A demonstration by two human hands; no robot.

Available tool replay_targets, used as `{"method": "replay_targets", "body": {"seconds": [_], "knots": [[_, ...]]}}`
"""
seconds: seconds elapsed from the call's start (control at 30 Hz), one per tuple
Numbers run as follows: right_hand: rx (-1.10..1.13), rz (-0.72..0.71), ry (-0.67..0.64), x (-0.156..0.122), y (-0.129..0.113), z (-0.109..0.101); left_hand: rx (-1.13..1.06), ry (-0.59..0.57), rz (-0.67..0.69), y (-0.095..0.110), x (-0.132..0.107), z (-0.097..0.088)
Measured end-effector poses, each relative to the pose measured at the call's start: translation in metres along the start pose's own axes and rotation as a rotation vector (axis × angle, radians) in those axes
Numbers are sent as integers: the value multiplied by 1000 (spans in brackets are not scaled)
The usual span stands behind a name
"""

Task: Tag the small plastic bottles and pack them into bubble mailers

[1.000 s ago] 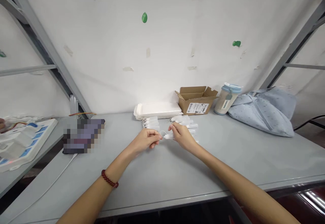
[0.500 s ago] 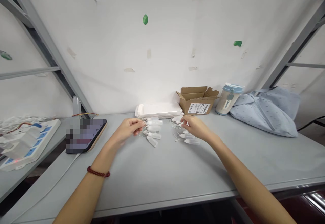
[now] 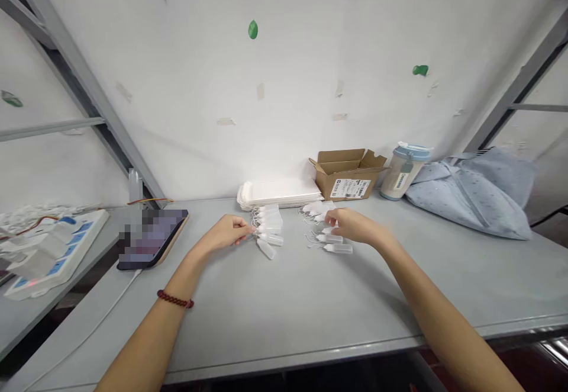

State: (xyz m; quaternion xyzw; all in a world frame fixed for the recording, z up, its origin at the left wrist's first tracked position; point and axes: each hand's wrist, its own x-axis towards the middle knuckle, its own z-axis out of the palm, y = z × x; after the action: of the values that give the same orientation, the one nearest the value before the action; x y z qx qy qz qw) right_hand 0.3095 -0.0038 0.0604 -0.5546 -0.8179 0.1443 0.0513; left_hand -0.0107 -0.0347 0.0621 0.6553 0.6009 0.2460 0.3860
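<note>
Two groups of small translucent plastic bottles lie on the grey table, with thin curly tails at their narrow ends. My left hand [image 3: 231,230] pinches the narrow end of a bottle in the left group [image 3: 270,239]; its fingertips partly hide that end. In this group several bottles lie stacked in a close row, and the nearest one [image 3: 266,249] is slanted. Over the right group my right hand [image 3: 352,225] has its fingers bent together at a bottle, whose grip is partly hidden. Nearer to me, a separate bottle [image 3: 339,249] lies below that hand.
Behind the bottles rests a stack of flat white trays [image 3: 284,190]. An open cardboard box [image 3: 350,182], a blue-lidded cup [image 3: 403,173] and a light blue cloth bag [image 3: 470,202] stand to the right. Left are a phone [image 3: 155,241] with its cable and a power strip [image 3: 66,256].
My left hand has moved a little toward me along the left group, whose bottles now lie closer together. My right hand has shifted slightly right and toward me.
</note>
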Motion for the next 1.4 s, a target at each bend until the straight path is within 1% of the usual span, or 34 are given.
{"method": "replay_targets", "body": {"seconds": [0.1,0.33,0.5,0.7,0.77,0.93,1.03,1.13,1.23,1.33,1.4], "knots": [[-6,12,-33,0,-2,-2,15,12,-11,0,0,0],[-13,14,-25,0,-1,-3,5,57,-5,9,-2,4],[-8,35,-64,1,-1,-1,-37,94,16,9,-1,7],[-4,27,-39,2,-6,4,-77,107,44,12,-2,12],[1,-22,14,3,-8,8,-91,119,53,15,-3,13],[23,-231,264,7,-18,19,-106,140,74,18,-5,14],[48,-318,328,7,-28,25,-120,120,104,19,-5,19],[109,-390,343,4,-39,27,-142,91,110,21,-5,28],[244,-441,296,1,-48,26,-129,44,163,25,-7,38],[401,-418,234,-2,-55,26,-109,-15,211,28,-10,45],[487,-387,214,-3,-57,26,-111,-54,206,28,-11,49]]}}
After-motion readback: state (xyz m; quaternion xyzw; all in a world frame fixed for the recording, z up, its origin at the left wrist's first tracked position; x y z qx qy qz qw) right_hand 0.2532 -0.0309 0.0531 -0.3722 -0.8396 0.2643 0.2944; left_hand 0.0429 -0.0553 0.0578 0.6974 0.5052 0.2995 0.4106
